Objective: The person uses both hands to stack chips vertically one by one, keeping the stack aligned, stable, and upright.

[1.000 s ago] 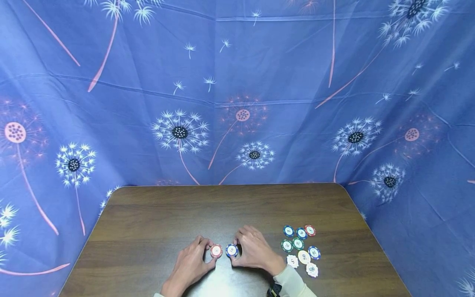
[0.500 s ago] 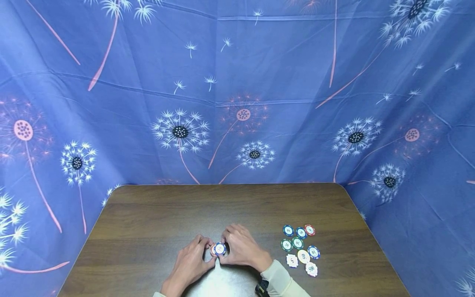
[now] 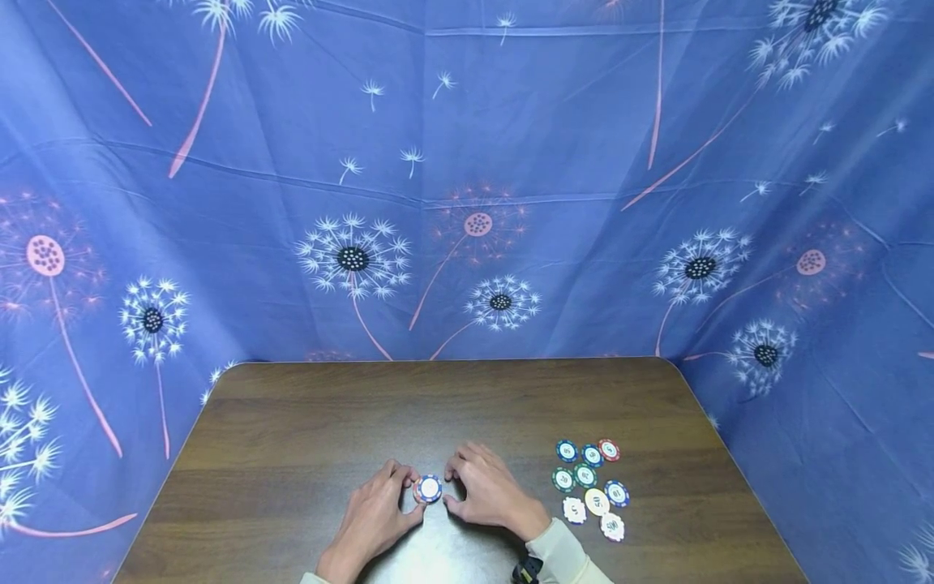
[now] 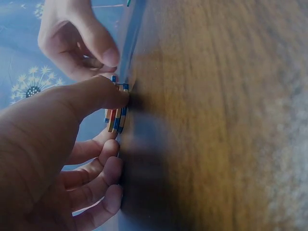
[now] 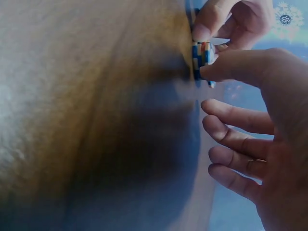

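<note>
Your right fingers (image 3: 456,508) have spread off the blue chip (image 3: 429,488); the stack (image 4: 116,118) your left fingers (image 4: 107,91) pinch is now taller.

Left fingers (image 3: 395,473) pinch while right fingers (image 5: 240,117) curve loosely

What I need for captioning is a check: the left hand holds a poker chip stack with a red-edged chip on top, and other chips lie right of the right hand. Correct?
No: the top poker chip is blue-edged, not red, as the head view shows. The left hand does hold the stack, and other poker chips lie right of the right hand.
</note>
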A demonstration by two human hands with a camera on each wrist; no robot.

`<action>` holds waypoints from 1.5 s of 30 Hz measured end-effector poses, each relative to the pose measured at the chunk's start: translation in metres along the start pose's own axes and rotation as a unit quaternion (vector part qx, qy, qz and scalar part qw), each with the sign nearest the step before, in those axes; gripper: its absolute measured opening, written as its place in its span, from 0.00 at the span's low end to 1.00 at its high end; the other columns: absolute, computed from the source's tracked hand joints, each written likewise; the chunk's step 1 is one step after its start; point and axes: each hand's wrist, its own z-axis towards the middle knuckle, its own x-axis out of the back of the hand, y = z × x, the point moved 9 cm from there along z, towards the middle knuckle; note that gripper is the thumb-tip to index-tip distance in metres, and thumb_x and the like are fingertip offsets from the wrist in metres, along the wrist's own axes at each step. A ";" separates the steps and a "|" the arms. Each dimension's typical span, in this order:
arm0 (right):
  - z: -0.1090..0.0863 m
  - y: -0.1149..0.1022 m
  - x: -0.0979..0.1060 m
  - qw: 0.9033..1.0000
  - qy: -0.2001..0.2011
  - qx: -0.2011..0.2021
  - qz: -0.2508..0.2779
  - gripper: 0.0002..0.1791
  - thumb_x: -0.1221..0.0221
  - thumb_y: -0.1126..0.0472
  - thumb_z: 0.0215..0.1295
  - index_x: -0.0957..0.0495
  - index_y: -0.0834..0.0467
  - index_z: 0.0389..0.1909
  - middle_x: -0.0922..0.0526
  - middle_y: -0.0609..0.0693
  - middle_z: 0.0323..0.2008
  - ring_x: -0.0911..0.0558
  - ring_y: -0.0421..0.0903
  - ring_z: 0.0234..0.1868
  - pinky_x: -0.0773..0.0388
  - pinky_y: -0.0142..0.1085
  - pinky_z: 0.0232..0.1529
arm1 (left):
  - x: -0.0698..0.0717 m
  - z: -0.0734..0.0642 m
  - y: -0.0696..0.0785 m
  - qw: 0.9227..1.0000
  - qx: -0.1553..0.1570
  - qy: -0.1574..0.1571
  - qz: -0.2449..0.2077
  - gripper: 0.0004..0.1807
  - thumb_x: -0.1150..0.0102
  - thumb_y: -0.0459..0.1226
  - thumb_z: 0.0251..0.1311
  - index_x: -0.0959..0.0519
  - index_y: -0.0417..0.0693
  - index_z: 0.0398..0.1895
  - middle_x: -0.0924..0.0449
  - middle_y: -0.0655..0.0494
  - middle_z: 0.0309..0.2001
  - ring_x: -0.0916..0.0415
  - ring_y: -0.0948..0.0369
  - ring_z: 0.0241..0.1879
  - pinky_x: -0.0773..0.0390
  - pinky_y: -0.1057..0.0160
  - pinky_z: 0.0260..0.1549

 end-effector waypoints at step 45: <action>-0.050 0.034 0.018 0.994 0.060 -0.065 0.062 0.11 0.23 0.58 0.57 0.15 0.51 0.37 0.23 0.38 0.34 0.25 0.36 0.39 0.23 0.40 0.43 | 0.000 -0.001 0.000 1.000 -0.006 0.011 0.005 0.19 0.19 0.48 0.46 0.18 0.58 0.38 0.26 0.67 0.36 0.19 0.62 0.33 0.21 0.58 0.28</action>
